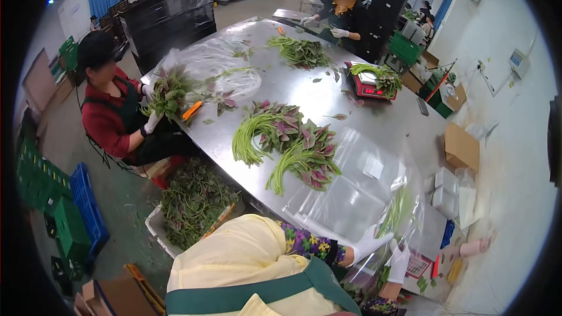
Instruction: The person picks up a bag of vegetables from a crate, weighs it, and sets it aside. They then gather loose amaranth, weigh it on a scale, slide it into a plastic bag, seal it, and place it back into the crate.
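Note:
My left hand (369, 246), in a white glove, is closed against the side of a clear plastic bag (414, 213) at the table's lower right. Long green stems (398, 208) show inside the bag. My right hand (399, 262), also gloved, grips the same bag from its other side, with leaves hanging below near the table edge. Flat clear bags (351, 202) lie beside my left hand, with a white paper slip (373, 166) on them. Two bunches of red-and-green leafy vegetables (304, 164) rest farther left on the metal table (304, 102).
A person in red (108, 108) handles greens at left, near an orange-handled tool (192, 110). Another person (342, 17) works across the table. A red scale (374, 92) carries greens. A white crate of greens (196, 205) stands on the floor; cardboard (461, 147) lies right.

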`<state>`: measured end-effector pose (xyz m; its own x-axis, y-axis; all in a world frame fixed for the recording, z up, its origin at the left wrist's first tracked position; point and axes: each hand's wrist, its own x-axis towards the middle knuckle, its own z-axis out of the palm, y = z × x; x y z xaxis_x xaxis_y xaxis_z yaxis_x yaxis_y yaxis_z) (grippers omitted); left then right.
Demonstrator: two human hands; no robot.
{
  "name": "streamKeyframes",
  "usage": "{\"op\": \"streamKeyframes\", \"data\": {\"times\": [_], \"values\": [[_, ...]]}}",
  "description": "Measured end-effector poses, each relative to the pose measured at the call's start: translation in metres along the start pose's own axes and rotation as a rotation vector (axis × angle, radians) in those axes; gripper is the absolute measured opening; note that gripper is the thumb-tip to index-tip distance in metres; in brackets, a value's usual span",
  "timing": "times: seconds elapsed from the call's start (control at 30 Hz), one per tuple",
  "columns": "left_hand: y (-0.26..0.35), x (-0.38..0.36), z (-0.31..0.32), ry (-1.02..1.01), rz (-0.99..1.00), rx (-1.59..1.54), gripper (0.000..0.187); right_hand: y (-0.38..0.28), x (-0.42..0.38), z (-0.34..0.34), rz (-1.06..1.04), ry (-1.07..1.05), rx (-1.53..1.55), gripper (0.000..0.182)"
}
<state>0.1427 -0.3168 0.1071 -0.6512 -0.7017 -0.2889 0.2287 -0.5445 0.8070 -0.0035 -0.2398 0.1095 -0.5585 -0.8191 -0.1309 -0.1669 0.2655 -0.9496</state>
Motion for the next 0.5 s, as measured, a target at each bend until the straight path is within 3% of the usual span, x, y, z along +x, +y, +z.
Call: {"op": "streamKeyframes", "data": {"times": [0.07, 0.1, 0.13, 0.17, 0.2, 0.23, 0.3, 0.37, 0.4, 0.47, 0.5], "values": [[-0.054, 0.014, -0.008, -0.053, -0.043, 0.031, 0.081, -0.002, 0.016, -0.001, -0.002, -0.001, 0.048, 0.032], [-0.033, -0.014, -0.007, -0.092, -0.092, 0.064, 0.075, -0.004, 0.022, 0.001, 0.003, 0.003, 0.096, 0.032], [-0.028, -0.028, -0.012, -0.23, -0.088, 0.04, 0.073, -0.017, 0.015, 0.004, -0.186, 0.136, -0.228, 0.032], [-0.024, -0.04, -0.016, -0.369, -0.083, 0.016, 0.07, -0.017, 0.017, 0.003, -0.188, 0.133, -0.227, 0.032], [-0.004, -0.05, -0.022, -0.489, -0.343, -0.087, 0.068, -0.014, 0.019, -0.001, -0.098, 0.055, -0.054, 0.033], [-0.013, -0.039, -0.033, -0.546, -0.387, -0.044, 0.072, -0.013, 0.02, -0.004, -0.008, -0.023, 0.115, 0.034], [0.002, -0.02, -0.048, -0.126, -0.298, 0.284, 0.077, -0.016, 0.018, -0.007, -0.035, -0.023, 0.048, 0.034], [0.014, 0.024, -0.066, 0.101, -0.238, 0.092, 0.082, -0.028, 0.015, -0.003, -0.029, -0.015, -0.069, 0.033], [0.026, 0.031, -0.063, 0.096, -0.243, 0.092, 0.082, -0.028, 0.022, -0.003, -0.025, -0.01, -0.071, 0.033], [0.047, 0.04, -0.05, -0.481, -0.313, -0.284, 0.08, -0.03, 0.05, -0.004, -0.035, -0.121, -0.217, 0.034], [0.043, 0.039, -0.03, -0.489, -0.316, -0.287, 0.08, -0.058, 0.053, 0.002, -0.033, -0.115, -0.222, 0.034]]}}
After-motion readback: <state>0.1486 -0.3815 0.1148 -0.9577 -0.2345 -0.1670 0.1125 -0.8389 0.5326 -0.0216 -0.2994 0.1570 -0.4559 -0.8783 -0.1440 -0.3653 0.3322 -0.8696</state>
